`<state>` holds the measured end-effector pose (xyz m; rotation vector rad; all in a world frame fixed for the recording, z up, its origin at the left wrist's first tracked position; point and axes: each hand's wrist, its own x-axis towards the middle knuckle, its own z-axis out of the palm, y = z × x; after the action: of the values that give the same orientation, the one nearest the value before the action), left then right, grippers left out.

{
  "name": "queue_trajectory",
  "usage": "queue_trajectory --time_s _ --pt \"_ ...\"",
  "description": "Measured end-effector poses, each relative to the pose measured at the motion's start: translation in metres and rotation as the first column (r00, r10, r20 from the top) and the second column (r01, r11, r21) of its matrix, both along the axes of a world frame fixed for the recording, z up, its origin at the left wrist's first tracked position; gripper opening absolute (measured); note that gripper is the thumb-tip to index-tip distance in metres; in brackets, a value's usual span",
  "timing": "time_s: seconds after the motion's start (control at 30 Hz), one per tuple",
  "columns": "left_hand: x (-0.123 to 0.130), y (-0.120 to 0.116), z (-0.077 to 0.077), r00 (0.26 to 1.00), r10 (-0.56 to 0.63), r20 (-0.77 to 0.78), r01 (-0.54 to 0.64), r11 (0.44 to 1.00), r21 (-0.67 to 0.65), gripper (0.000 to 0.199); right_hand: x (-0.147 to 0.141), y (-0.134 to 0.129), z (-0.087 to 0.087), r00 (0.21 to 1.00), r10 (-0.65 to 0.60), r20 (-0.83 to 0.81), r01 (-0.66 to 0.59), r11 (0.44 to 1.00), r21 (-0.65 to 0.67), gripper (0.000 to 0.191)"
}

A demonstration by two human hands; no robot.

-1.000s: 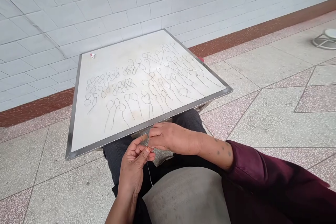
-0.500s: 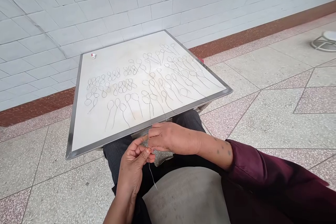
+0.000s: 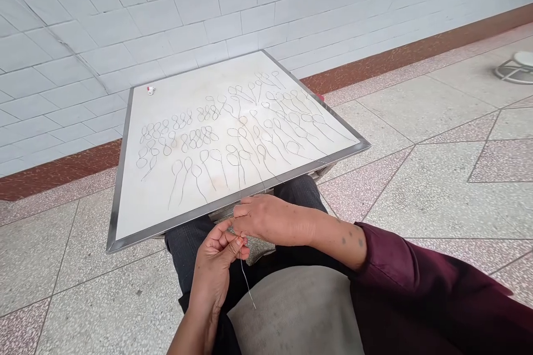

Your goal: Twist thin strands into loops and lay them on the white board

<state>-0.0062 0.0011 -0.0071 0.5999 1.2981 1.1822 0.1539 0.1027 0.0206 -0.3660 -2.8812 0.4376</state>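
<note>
A thin wire (image 3: 249,284) hangs down over my lap from between the fingertips of my left hand (image 3: 219,255), which are pinched on it. Fingers of my right hand (image 3: 260,217) are closed against the left fingertips, just off the near edge of the white-topped table (image 3: 166,89); what they grip is hidden. Many thin wire pieces lie on the tabletop. Some are single loops with long tails, such as the looped wire (image 3: 177,167) near the front left; others are twisted into double loops, such as the double-looped wire (image 3: 167,147).
A small red and white object (image 3: 150,90) sits at the table's back left corner. Behind the table stands a white tiled wall (image 3: 166,22). A round stool (image 3: 516,69) is at the far right on the speckled floor (image 3: 449,199). My knees are under the table edge.
The hanging wire and my left fingertips have shifted slightly right and down. My right hand has barely moved, still against the left fingertips. The view has shifted a little.
</note>
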Motion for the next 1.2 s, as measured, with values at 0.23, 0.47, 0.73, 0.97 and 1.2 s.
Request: queue_trajectory --time_s 0.23,0.47,0.73,0.97,1.2 --pt "-0.001 -0.002 0.0 0.999 0.045 0.006 -0.046 0.998 0.047 0.047 -0.005 -0.001 -0.004 0.995 -0.021 -0.096 0.02 1.0 -0.008 0.017" --pt "0.0 -0.004 0.009 0.985 0.174 -0.019 -0.167 0.967 0.192 0.05 -0.006 -0.001 0.005 0.95 -0.232 -0.209 0.128 0.901 -0.415 0.017" --pt "0.004 -0.011 0.012 0.965 0.253 -0.075 -0.229 0.943 0.24 0.052 -0.005 -0.009 0.009 0.862 -0.453 -0.227 0.13 0.631 -0.765 0.012" --pt "0.005 -0.012 0.01 0.974 0.195 -0.112 -0.165 0.959 0.232 0.053 -0.01 -0.011 0.005 0.882 -0.41 -0.233 0.07 0.602 -0.795 0.013" --pt "0.005 -0.009 0.01 0.949 0.307 -0.074 -0.278 0.924 0.263 0.049 -0.007 -0.01 -0.008 0.833 -0.497 -0.244 -0.088 0.316 -0.945 0.023"
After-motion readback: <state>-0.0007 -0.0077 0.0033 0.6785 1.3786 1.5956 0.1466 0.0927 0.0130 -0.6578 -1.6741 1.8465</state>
